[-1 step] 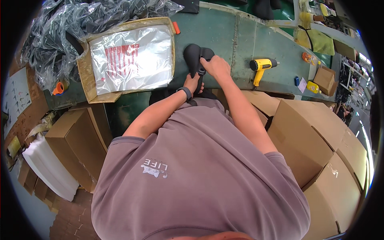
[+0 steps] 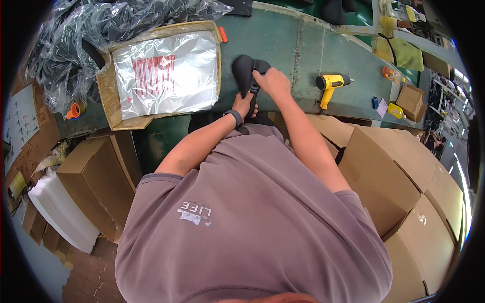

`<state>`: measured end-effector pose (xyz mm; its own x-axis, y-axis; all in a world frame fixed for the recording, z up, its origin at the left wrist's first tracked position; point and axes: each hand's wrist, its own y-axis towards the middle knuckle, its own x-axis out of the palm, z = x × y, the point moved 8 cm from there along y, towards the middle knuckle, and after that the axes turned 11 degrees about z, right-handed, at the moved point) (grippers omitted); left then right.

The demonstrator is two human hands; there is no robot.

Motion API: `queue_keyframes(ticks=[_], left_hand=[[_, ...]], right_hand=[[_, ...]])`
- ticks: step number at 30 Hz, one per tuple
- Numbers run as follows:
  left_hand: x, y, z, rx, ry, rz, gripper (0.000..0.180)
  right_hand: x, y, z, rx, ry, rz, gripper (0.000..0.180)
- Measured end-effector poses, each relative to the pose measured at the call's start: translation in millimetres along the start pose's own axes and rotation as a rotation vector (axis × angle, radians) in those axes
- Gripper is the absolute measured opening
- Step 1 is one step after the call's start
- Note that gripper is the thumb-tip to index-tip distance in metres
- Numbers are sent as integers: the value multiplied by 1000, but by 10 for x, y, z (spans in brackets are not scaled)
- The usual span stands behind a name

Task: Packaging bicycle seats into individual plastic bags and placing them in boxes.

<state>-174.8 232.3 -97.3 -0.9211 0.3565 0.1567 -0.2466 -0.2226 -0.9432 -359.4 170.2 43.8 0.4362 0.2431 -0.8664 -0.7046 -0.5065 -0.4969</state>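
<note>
A black two-lobed padded piece (image 2: 242,71), shaped much like a bicycle saddle, is held over the near edge of the green worktop. My left hand (image 2: 244,105) is closed round its narrow lower end, with fingertips showing on the right side. My right hand (image 2: 273,83) is curled against its right lobe, thumb pressed near the middle gap. Whatever lies under my right fingers is hidden. To the left of the piece stands a shallow cardboard tray (image 2: 105,96) with silvery, red-printed plastic bags (image 2: 194,65) in it.
On the green worktop (image 2: 298,60), a yellow-and-black heat gun (image 2: 328,90) lies to the right. Plastic-wrapped black items (image 2: 126,20) are heaped at the far left. Cardboard boxes (image 2: 384,171) crowd my right side; another box (image 2: 96,177) and white foam sheets (image 2: 63,209) stand left.
</note>
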Motion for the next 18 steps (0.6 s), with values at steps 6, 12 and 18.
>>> queue_keyframes(ticks=[6, 12, 18], left_hand=[[28, -48, 10, -11, 21, -10, 52], [26, -12, -1, -48, -41, -51, 58], [-307, -62, 162, 7, 69, -187, 57]], right_hand=[[62, 349, 4, 9, 45, 25, 68], [261, 576, 105, 43, 81, 48, 81], [130, 1083, 503, -223, 183, 235, 78]])
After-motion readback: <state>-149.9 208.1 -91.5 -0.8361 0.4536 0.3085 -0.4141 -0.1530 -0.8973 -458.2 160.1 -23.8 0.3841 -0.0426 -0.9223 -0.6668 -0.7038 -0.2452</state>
